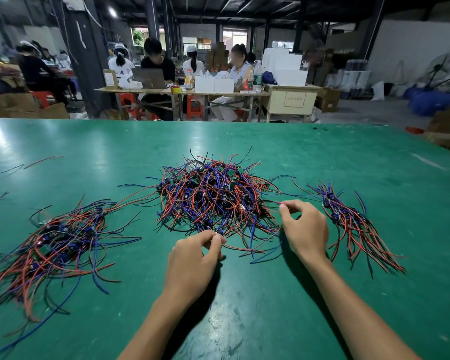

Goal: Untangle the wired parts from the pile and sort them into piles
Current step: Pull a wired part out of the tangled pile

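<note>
Tangled pile of red, blue and black wired parts, mid green surface. Sorted piles flanking: looser left pile, tidier right bundle. Left hand pinching wires at near edge of tangle; right hand pinching a red wire end. Untangling step, seemingly. Next: gentle outward pull, tangle held back.

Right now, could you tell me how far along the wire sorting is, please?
Partly done. Two sorted piles lie either side: a larger left pile and a neater right pile. The left hand and right hand each pinch wires at the tangled central pile, which remains large.
</note>
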The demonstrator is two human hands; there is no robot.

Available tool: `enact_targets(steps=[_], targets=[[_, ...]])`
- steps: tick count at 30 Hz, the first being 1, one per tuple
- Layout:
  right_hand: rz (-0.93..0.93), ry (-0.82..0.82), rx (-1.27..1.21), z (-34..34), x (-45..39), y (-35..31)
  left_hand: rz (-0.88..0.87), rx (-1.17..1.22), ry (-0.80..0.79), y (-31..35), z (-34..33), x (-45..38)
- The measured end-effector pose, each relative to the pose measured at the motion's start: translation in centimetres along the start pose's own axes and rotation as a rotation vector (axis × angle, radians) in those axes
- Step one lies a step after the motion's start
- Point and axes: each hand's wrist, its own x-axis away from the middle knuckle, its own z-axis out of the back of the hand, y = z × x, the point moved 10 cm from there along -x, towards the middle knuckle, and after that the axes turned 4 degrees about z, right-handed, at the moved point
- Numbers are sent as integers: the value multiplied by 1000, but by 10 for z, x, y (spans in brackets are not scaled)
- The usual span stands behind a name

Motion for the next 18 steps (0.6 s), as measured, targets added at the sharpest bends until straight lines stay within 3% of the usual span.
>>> enact_targets(steps=[5,8,12,18], targets=[[70,259,-322,42,14,-28,3,73,-23,2,-1,0],[136,280,-508,49,23,-43,49,261,-34,0,-1,-1],[-104,-88,-977,-6,31,-49,136,446,-31,-3,2,-3],[-276,-535,-1064,-66,70,-68,291,781,-298,3,-25,5]])
